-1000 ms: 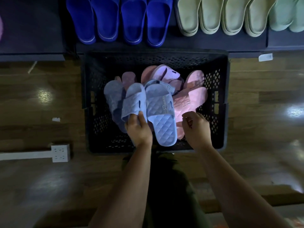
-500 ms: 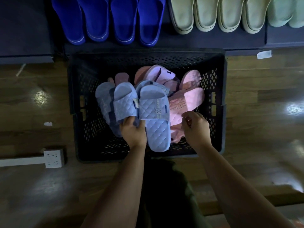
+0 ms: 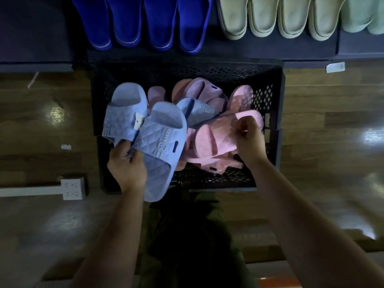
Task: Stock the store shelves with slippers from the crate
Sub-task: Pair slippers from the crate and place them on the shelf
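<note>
Seen from above, a person is crouching over a black perforated crate (image 3: 276,100) that is sitting on a wooden floor (image 3: 332,125), right against a low dark shelf (image 3: 228,51).

A second ago the pair of light blue quilted slippers (image 3: 164,140) was lying among the others in the crate. Now the left hand (image 3: 126,165) is lifting that pair up and to the left. The slippers are fanning apart at the toes, with a small white tag (image 3: 138,121) showing between them. The pair looks clear of the pile, which suggests it is on its way to the shelf.

The left hand is gripping the pair at the heel ends. Its fingers are curling round the inner edges where the two slippers meet, and the nearer heel is hanging below the wrist.

The right hand (image 3: 250,142) has moved deeper into the crate. Its fingers are bunching tightly together and pinching the strap of a pink slipper (image 3: 216,140), which is resting on top of the pink heap and looks barely raised, if at all.

More pink slippers and one more light blue slipper (image 3: 195,111) are waiting in the crate. On the shelf, royal blue slippers (image 3: 124,21) and beige slippers (image 3: 264,17) are standing in neat rows, so plenty of stocking appears to remain.
</note>
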A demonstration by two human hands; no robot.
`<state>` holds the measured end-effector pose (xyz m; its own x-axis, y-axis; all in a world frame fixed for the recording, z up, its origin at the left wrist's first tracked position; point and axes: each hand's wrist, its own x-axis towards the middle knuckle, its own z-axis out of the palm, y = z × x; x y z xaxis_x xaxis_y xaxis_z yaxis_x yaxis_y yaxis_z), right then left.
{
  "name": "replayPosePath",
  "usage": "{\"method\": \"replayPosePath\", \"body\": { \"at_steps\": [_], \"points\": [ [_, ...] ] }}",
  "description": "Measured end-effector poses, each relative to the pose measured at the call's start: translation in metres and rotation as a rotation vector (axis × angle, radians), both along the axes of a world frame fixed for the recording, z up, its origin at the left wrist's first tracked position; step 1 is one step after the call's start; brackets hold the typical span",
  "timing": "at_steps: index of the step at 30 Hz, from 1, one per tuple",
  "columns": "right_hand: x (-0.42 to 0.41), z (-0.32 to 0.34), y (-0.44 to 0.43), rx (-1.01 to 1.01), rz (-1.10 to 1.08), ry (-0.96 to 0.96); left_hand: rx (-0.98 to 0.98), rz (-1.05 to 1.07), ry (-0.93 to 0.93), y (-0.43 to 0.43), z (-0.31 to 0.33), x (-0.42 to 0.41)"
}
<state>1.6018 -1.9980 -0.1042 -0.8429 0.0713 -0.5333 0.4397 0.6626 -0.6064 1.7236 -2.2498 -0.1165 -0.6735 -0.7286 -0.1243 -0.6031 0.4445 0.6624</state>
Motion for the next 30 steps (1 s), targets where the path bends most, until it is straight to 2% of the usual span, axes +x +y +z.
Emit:
{"method": "replayPosePath", "body": {
  "at_steps": [3, 7, 11, 16, 21, 24, 25, 30],
  "points": [
    [-0.012, 0.023, -0.007, -0.141, -0.107, 0.129, -0.005, 0.028, 0.001, -0.003, 0.008, 0.008],
    [-0.033, 0.040, -0.015, -0.228, -0.234, 0.252, 0.003, 0.075, 0.032, -0.002, 0.018, 0.011],
    [-0.036, 0.026, -0.014, -0.294, -0.141, 0.134, 0.037, 0.088, 0.069, -0.002, 0.020, 0.010],
    [0.000, -0.008, -0.017, -0.169, -0.005, 0.084, 0.023, 0.070, 0.031, -0.002, 0.011, 0.012],
    [0.028, -0.038, -0.002, -0.146, -0.318, -0.161, 0.057, 0.047, 0.000, -0.001, 0.000, 0.017],
    [0.032, -0.050, 0.013, -0.035, -0.226, -0.297, 0.063, 0.023, -0.025, 0.005, -0.003, 0.018],
    [0.033, -0.054, 0.016, -0.015, -0.258, -0.335, 0.055, 0.019, -0.043, 0.007, -0.005, 0.017],
    [0.043, -0.079, 0.017, -0.165, -0.472, -0.715, 0.024, 0.010, -0.123, 0.013, -0.018, 0.023]
  ]
}}
